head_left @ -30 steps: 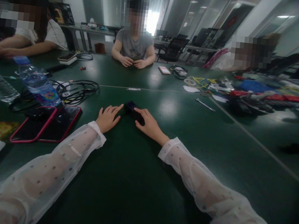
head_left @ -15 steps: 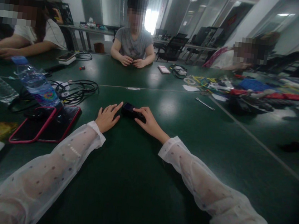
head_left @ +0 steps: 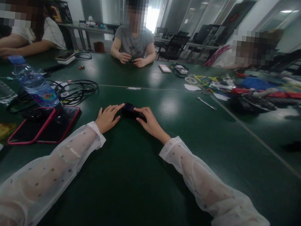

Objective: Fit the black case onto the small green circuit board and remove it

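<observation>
A small black device with a little dark screen lies on the green tabletop between my hands. My right hand grips its right part, thumb along the near side and fingers over the top. On the other side my left hand rests with its fingers spread and nothing in its grasp. Its index fingertip is at the device's left end; whether it touches cannot be made out. Sheer white sleeves with dark dots cover both forearms.
Left of my hands are two red-rimmed phones, a water bottle and coiled black cables. A wrench lies to the right, before piled cables and tools. A person sits opposite; others sit at both sides.
The view has shifted very slightly. Both my hands and the black device stay practically in place. The hands of the person opposite have moved a little.
</observation>
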`<state>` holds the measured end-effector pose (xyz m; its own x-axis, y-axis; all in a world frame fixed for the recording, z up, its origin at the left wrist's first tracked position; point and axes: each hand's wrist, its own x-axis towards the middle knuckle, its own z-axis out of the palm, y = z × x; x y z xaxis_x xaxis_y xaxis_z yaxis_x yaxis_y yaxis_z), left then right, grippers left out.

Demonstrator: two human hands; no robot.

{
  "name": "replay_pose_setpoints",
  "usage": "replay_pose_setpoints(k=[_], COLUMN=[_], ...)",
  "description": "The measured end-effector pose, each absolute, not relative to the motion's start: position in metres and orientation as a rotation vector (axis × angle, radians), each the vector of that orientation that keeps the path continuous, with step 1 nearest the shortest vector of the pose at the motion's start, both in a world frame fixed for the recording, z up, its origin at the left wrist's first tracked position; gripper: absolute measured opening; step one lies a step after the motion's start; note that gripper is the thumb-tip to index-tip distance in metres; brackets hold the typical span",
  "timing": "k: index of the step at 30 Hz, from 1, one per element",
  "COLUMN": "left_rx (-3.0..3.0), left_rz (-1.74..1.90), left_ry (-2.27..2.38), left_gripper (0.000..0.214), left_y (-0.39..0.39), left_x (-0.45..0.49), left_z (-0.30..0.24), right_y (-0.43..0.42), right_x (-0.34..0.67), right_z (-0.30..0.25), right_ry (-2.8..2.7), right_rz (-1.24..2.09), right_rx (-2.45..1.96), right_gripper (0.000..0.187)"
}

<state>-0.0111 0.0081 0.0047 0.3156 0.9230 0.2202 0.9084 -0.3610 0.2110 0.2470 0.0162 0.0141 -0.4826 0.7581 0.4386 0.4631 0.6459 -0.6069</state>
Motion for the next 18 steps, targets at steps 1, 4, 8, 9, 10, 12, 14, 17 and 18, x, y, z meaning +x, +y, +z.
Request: replay_pose_setpoints(k=[1,4,8,9,10,12,14,17,18], left_rx=[2.505,2.5,2.491,2.484,2.478,2.474,2.48,2.497,2.5], left_rz=[0.475,0.486,0.475,0.464,0.451,0.432,0.426,0.423,0.419], left_ry=[1.74,1.73,1.738,1.742,1.747,1.758,1.764,1.771,1.777], left_gripper=[0.061,0.06,0.061,0.062,0.062,0.062,0.062,0.061,0.061], left_y=[0.0082,0.0084,0.0086,0.0087,0.0088,0.0087,0.0086,0.0088,0.009], left_x=[-0.0111,-0.0104,-0.0093,-0.0093,-0.0093,-0.0096,-0.01,-0.0102,-0.0103], left_z=[0.0049,0.0063,0.0073,0.0072,0.007,0.0062,0.0049,0.0027,0.002], right_y=[0.0165,0.0176,0.0165,0.0158,0.0151,0.014,0.0137,0.0144,0.0147], right_x=[0.2469,0.2463,0.2455,0.2455,0.2456,0.2458,0.2463,0.2473,0.2476], right_z=[0.0137,0.0124,0.0136,0.0144,0.0152,0.0164,0.0166,0.0154,0.0149], right_ry=[-2.158,-2.153,-2.147,-2.146,-2.146,-2.147,-2.151,-2.163,-2.17], right_rz=[0.538,0.532,0.551,0.555,0.561,0.568,0.565,0.563,0.569], right_rx=[-0.943,-0.937,-0.942,-0.947,-0.951,-0.959,-0.967,-0.981,-0.985], right_gripper=[0.044,0.044,0.044,0.044,0.044,0.044,0.044,0.047,0.049])
